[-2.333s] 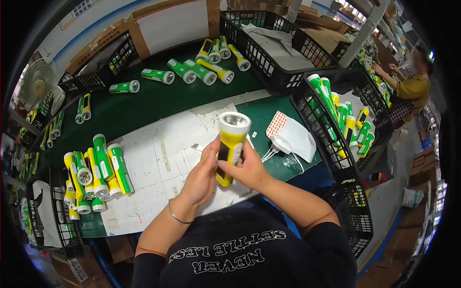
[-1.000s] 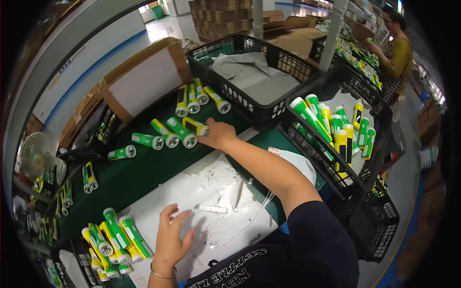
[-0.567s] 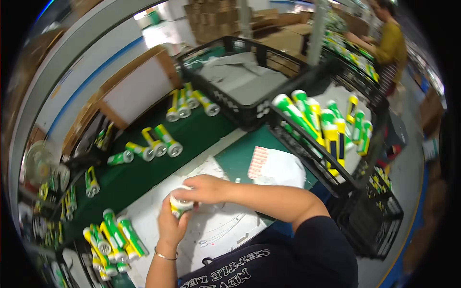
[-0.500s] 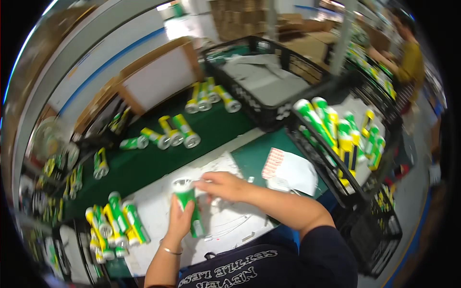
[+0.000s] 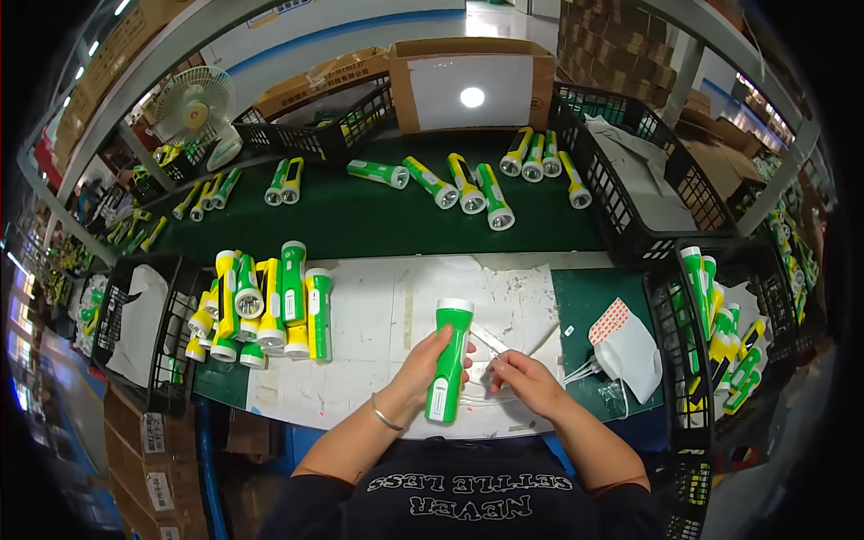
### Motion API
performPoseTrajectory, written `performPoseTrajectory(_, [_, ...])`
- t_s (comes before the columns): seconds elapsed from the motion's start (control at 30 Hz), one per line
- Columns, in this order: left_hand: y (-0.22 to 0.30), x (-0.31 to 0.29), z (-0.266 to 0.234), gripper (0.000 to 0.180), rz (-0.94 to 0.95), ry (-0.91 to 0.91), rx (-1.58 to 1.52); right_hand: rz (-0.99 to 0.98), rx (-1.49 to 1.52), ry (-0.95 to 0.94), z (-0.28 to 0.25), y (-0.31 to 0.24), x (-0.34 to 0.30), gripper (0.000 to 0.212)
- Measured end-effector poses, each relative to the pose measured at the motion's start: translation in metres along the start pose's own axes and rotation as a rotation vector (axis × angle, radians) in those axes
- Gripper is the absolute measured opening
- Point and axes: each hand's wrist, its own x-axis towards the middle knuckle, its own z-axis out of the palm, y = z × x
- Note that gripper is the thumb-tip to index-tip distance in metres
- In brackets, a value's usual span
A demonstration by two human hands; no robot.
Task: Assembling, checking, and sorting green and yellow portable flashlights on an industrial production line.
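Observation:
My left hand (image 5: 421,364) is wrapped around the body of a green flashlight (image 5: 450,367) with a white head rim. It is held above the white work sheet (image 5: 378,306), with the head end pointing away from me. Just right of it, my right hand (image 5: 529,385) has its fingers curled together; whether they hold anything is hidden. A narrow white strip (image 5: 489,339) lies between that hand and the flashlight head. To the left, a pile of green and yellow flashlights (image 5: 261,306) rests on the sheet. A bright round spot shows on the white panel (image 5: 436,94) ahead.
Several flashlights (image 5: 468,193) lie across the dark green belt (image 5: 360,220). Black crates stand at the left (image 5: 175,337), the far right (image 5: 621,216) and the near right (image 5: 661,315), the last holding flashlights. A white pouch (image 5: 630,360) and cables sit right. A fan (image 5: 195,112) stands back left.
My view has swung and levelled. The flashlight's head has turned away from me, and my right hand has come away from its rim. A round light spot now shows on the white panel.

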Motion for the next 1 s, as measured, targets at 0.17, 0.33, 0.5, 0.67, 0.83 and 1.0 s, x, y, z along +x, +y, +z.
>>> performPoseTrajectory(0.17, [-0.002, 0.003, -0.009, 0.036, -0.004, -0.033, -0.118, -0.38, -0.602, 0.115, 0.011, -0.002, 0.001, 0.022])
performPoseTrajectory(0.33, [0.006, -0.005, -0.002, 0.032, 0.058, -0.033, -0.037, -0.571, -1.04, 0.316, 0.043, -0.034, -0.008, 0.009])
performPoseTrajectory(0.5, [0.005, -0.01, -0.001, 0.035, 0.148, -0.025, 0.051, -0.731, -1.309, 0.302, 0.055, -0.037, 0.0, 0.012])
performPoseTrajectory(0.67, [-0.003, -0.018, -0.002, 0.039, 0.264, 0.008, 0.137, -0.843, -1.348, 0.178, 0.059, -0.028, 0.0, 0.014])
performPoseTrajectory(0.83, [0.016, -0.018, -0.019, 0.043, 0.283, 0.03, 0.027, -0.949, -1.097, -0.232, 0.07, -0.014, -0.029, 0.023])
performPoseTrajectory(1.0, [0.01, -0.025, -0.005, 0.042, 0.196, -0.092, -0.174, -0.553, -0.795, 0.265, 0.077, -0.022, 0.002, 0.032])
